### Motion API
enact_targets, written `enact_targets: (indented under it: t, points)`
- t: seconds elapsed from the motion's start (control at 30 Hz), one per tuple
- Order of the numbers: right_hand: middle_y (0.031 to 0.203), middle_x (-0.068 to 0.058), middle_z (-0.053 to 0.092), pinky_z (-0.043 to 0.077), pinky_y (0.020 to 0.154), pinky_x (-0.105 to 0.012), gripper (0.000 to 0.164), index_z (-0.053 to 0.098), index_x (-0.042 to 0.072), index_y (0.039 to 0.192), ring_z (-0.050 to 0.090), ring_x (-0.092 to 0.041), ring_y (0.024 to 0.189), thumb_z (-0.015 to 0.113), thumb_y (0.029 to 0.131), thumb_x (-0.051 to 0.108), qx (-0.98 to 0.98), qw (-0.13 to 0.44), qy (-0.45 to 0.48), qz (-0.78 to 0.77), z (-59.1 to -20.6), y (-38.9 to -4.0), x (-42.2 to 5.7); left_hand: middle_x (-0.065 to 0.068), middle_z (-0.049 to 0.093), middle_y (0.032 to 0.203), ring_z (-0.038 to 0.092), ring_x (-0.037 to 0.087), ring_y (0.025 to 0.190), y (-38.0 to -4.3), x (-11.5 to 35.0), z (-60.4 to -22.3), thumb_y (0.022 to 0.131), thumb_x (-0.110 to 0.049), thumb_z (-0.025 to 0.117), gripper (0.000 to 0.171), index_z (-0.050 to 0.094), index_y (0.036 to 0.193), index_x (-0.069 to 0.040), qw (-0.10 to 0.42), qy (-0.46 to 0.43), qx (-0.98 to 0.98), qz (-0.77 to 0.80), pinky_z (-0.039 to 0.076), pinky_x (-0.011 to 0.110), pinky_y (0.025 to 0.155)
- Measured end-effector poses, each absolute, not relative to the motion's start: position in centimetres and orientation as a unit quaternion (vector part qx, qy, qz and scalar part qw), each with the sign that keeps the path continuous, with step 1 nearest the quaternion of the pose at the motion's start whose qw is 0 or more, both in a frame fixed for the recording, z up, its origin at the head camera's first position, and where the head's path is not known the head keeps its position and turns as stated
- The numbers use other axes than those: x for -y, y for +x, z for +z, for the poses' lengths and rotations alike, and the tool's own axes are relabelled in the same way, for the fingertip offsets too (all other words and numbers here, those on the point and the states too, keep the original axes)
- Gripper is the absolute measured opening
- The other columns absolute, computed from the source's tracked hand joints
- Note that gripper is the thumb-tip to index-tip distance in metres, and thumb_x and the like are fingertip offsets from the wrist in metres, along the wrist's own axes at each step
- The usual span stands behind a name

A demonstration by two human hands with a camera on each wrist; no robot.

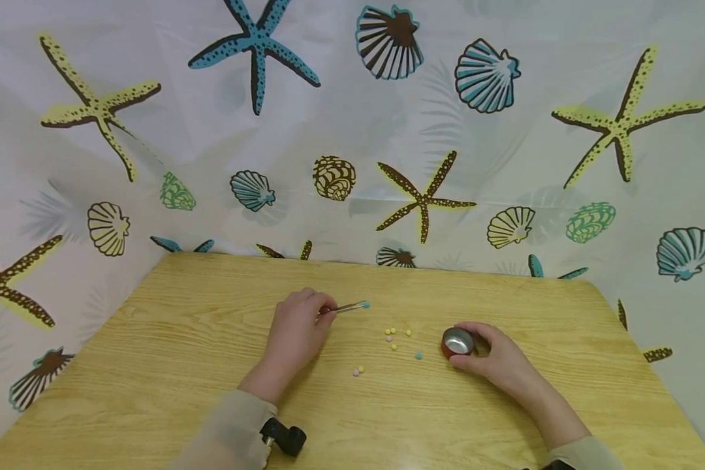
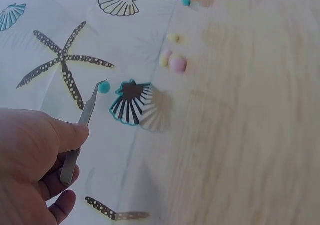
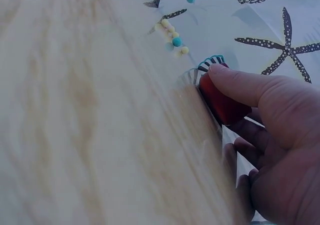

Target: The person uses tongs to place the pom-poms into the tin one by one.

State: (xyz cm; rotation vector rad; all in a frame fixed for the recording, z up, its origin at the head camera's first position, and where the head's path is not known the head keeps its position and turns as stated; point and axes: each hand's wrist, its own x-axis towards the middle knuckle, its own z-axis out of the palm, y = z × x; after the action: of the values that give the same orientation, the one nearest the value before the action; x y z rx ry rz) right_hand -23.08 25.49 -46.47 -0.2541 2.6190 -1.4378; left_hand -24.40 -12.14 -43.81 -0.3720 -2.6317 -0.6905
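My left hand [image 1: 298,331] pinches a pair of metal tweezers [image 2: 85,117] between thumb and fingers. At the tweezers' tips sits a small blue ball [image 2: 104,87], and in the head view the tips point right, over the table. My right hand [image 1: 499,358] grips a small round tin [image 1: 457,343], red outside with a silvery inside, its opening facing up and toward the head camera. In the right wrist view the tin's red side [image 3: 222,97] shows between thumb and fingers. Several small yellow and pink balls and one blue ball [image 1: 419,356] lie between the hands.
The wooden table [image 1: 170,339] meets a hanging cloth [image 1: 329,98] printed with starfish and shells at its back and sides. A pink ball [image 1: 355,373] and a yellow ball [image 1: 361,369] lie nearer the front than the other balls. A black wrist mount [image 1: 284,437] sits at the left sleeve.
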Motion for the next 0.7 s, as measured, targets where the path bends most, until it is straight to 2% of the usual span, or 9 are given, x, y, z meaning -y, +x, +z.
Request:
enact_targets:
  t: [0.37,0.7]
  points:
    - [0.155,-0.017,0.060,0.030,0.125,-0.066,0.073,0.062,0.009,0.153,0.044,-0.042,0.153,0.093,0.093,0.036,-0.873,0.065,-0.086,-0.476,-46.5,-23.2,-25.5,0.001,0.072,0.098,0.065,0.025,0.091,-24.1,8.8,-43.3,0.099,-0.011,0.086,0.006,0.081,0.102,-0.013,0.214,-0.163,0.931,-0.247,0.051,0.050,0.087]
    - [0.152,-0.017,0.062,0.030,0.125,-0.066,0.069,0.064,0.008,0.150,0.046,-0.043,0.151,0.093,0.093,0.034,-0.873,0.063,-0.088,-0.475,-46.7,-23.4,-25.6,-0.002,0.071,0.098,0.064,0.022,0.092,-23.3,4.8,-42.7,0.101,-0.013,0.084,0.005,0.081,0.103,-0.015,0.200,-0.204,0.923,-0.256,0.050,0.048,0.088]
